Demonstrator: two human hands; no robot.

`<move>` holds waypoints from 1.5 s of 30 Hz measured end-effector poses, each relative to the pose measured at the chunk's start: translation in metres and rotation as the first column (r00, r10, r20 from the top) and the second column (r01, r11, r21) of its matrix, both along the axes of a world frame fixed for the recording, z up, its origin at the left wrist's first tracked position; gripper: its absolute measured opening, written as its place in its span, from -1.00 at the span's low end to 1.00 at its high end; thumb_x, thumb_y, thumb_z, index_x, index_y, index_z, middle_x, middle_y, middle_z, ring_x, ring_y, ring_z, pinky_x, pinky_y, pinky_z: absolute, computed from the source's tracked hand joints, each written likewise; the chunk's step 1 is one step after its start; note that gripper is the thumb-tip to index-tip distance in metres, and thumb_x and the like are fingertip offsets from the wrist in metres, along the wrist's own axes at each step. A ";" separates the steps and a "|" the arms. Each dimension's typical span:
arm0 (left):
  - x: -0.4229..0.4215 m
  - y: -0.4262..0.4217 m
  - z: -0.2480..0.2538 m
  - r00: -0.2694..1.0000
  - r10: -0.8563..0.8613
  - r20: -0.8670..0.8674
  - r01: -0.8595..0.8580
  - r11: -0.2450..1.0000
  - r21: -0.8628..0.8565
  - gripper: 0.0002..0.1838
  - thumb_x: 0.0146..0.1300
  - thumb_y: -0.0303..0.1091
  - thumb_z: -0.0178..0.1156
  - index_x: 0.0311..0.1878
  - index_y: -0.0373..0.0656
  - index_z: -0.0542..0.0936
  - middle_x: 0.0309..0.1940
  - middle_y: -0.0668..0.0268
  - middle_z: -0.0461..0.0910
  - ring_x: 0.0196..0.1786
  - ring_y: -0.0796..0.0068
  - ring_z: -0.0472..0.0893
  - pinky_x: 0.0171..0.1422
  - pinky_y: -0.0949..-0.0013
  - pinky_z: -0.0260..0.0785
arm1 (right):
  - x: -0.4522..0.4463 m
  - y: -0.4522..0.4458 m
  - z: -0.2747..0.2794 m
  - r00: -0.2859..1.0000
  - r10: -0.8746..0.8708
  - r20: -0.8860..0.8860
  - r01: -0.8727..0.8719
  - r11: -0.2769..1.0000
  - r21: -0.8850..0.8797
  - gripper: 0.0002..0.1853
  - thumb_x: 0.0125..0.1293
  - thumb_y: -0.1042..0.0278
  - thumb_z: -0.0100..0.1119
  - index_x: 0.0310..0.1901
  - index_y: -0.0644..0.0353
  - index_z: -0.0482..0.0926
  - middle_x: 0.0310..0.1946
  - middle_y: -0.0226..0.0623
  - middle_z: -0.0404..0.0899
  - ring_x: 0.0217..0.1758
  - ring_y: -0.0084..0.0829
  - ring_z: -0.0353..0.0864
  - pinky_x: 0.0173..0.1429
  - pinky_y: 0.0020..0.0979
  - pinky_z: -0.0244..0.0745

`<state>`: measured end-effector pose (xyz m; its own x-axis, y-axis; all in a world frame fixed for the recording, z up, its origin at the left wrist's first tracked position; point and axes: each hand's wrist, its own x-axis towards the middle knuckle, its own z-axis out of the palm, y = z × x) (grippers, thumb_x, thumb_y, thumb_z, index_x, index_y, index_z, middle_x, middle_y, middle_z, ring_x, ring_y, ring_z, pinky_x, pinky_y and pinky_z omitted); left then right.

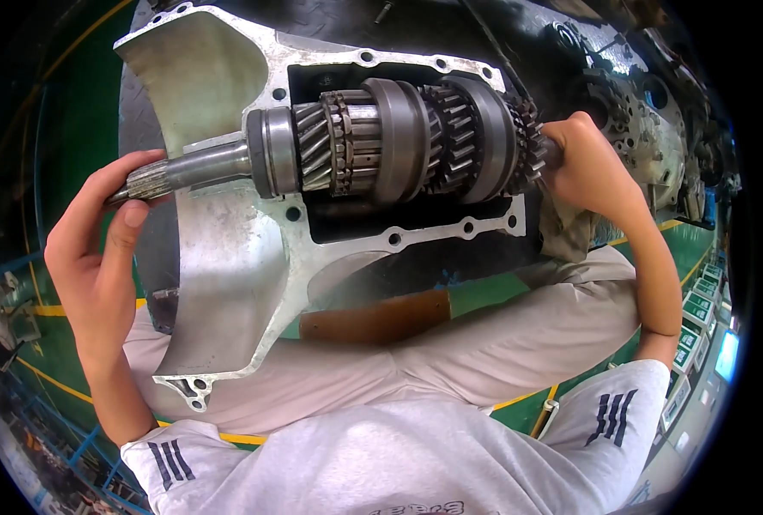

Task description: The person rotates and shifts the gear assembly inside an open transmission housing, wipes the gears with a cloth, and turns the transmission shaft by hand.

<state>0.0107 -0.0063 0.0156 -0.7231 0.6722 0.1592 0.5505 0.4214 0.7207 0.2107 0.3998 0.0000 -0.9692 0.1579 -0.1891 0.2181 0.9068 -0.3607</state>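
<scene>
A metal gear shaft [364, 142] with several gears and rings lies across the opening of a silver half-housing [244, 249]. My left hand [107, 232] holds the splined left end of the shaft, thumb below and fingers above. At the other end, my right hand [587, 163] is closed around the shaft beside the last toothed gear; its fingertips are partly hidden. Bolt holes line the housing's flat rim above and below the gears.
Another metal casing [656, 154] with holes stands at the right. A crumpled cloth [568, 230] hangs below my right hand. A small bolt [383, 11] lies on the dark surface at the top. My legs are under the housing.
</scene>
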 end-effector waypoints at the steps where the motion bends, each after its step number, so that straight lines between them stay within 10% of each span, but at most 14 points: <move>1: 0.000 0.001 0.000 1.000 0.008 0.007 -0.009 1.000 0.006 -0.69 0.50 -0.36 0.28 0.19 -0.33 0.68 -0.04 0.19 0.74 -0.02 0.42 0.72 0.16 0.41 0.53 | -0.001 0.002 0.001 0.998 -0.008 0.066 0.010 0.999 -0.038 -0.89 -0.02 0.66 0.28 -0.42 0.46 0.56 -0.54 0.19 0.44 -0.43 0.24 0.38 -0.35 -0.13 0.41; 17: 0.000 0.000 -0.001 0.999 0.002 0.038 -0.002 1.000 -0.011 -0.68 0.52 -0.33 0.28 0.18 -0.34 0.67 -0.05 0.20 0.73 -0.02 0.42 0.72 0.17 0.39 0.56 | -0.012 0.016 0.009 0.975 0.132 0.177 -0.107 0.983 -0.147 -0.82 -0.09 0.60 0.25 -0.54 0.46 0.41 -0.63 0.04 0.28 -0.54 -0.14 0.09 -0.43 -0.21 0.24; 23: -0.003 -0.002 -0.005 0.998 -0.032 0.047 0.033 0.999 -0.007 -0.64 0.54 -0.29 0.27 0.27 -0.27 0.67 -0.05 0.29 0.72 -0.05 0.57 0.67 0.05 0.56 0.43 | -0.018 0.030 0.006 0.965 0.188 0.183 -0.116 0.931 -0.347 -0.76 0.03 0.44 0.37 -0.49 0.38 0.49 -0.65 -0.21 0.37 -0.53 -0.45 0.30 -0.37 -0.33 0.31; 26: -0.003 -0.001 -0.006 0.999 -0.023 0.033 0.024 1.000 -0.009 -0.64 0.54 -0.28 0.28 0.26 -0.28 0.67 -0.03 0.28 0.73 -0.04 0.56 0.66 0.07 0.54 0.45 | -0.035 0.040 0.013 0.783 0.331 0.526 -0.075 0.891 -0.449 -0.66 0.10 0.22 0.51 -0.42 0.28 0.55 -0.59 -0.44 0.47 -0.45 -0.51 0.41 -0.28 -0.36 0.37; 31: -0.003 -0.003 -0.004 0.999 0.006 0.042 -0.006 1.000 -0.007 -0.69 0.48 -0.40 0.30 0.17 -0.38 0.67 0.02 0.15 0.74 0.02 0.40 0.71 0.18 0.36 0.60 | -0.039 0.032 0.015 0.692 0.345 0.634 -0.061 0.903 -0.425 -0.68 0.09 0.23 0.52 -0.37 0.30 0.60 -0.51 -0.32 0.56 -0.38 -0.45 0.52 -0.22 -0.35 0.44; 34: -0.006 -0.007 -0.003 0.999 -0.011 0.038 0.011 1.000 -0.013 -0.67 0.48 -0.39 0.30 0.18 -0.39 0.66 0.04 0.14 0.74 0.03 0.38 0.71 0.19 0.34 0.62 | -0.016 0.004 0.017 0.929 -0.139 0.344 0.149 0.989 -0.004 -0.73 0.15 0.31 0.49 -0.25 0.32 0.68 -0.18 -0.05 0.70 -0.10 -0.20 0.68 0.04 -0.28 0.54; 35: -0.007 -0.007 -0.003 0.999 -0.013 0.039 0.014 1.000 -0.012 -0.67 0.48 -0.39 0.30 0.18 -0.39 0.66 0.04 0.14 0.74 0.03 0.38 0.71 0.19 0.34 0.62 | -0.002 -0.003 0.007 0.989 -0.137 0.059 0.135 0.990 0.030 -0.76 0.13 0.36 0.48 -0.27 0.35 0.67 -0.32 0.01 0.66 -0.22 -0.10 0.65 -0.01 -0.22 0.54; 38: -0.006 -0.006 -0.002 0.999 -0.038 0.010 0.039 0.999 -0.034 -0.66 0.47 -0.39 0.31 0.20 -0.40 0.66 0.07 0.12 0.73 0.05 0.36 0.70 0.20 0.31 0.63 | -0.010 -0.009 0.011 0.965 -0.144 0.219 0.152 0.988 -0.022 -0.80 0.10 0.44 0.44 -0.31 0.37 0.67 -0.45 0.11 0.58 -0.30 0.09 0.58 -0.10 -0.15 0.52; 40: -0.008 -0.006 -0.003 0.997 -0.065 -0.029 0.064 0.996 -0.056 -0.64 0.46 -0.39 0.31 0.21 -0.40 0.65 0.08 0.11 0.72 0.08 0.34 0.70 0.21 0.30 0.64 | -0.003 -0.013 0.002 0.996 -0.015 -0.090 0.024 0.995 0.095 -0.85 0.07 0.50 0.41 -0.33 0.37 0.66 -0.55 0.15 0.49 -0.37 0.18 0.51 -0.22 -0.10 0.47; 45: -0.004 -0.005 -0.006 0.998 -0.033 -0.061 0.029 0.998 -0.057 -0.63 0.46 -0.37 0.32 0.23 -0.39 0.65 0.06 0.12 0.72 0.06 0.35 0.69 0.19 0.33 0.62 | 0.004 0.004 -0.027 0.977 0.010 -0.214 0.010 0.996 0.092 -0.88 0.08 0.54 0.37 -0.41 0.34 0.58 -0.58 0.07 0.48 -0.46 0.16 0.50 -0.35 -0.10 0.41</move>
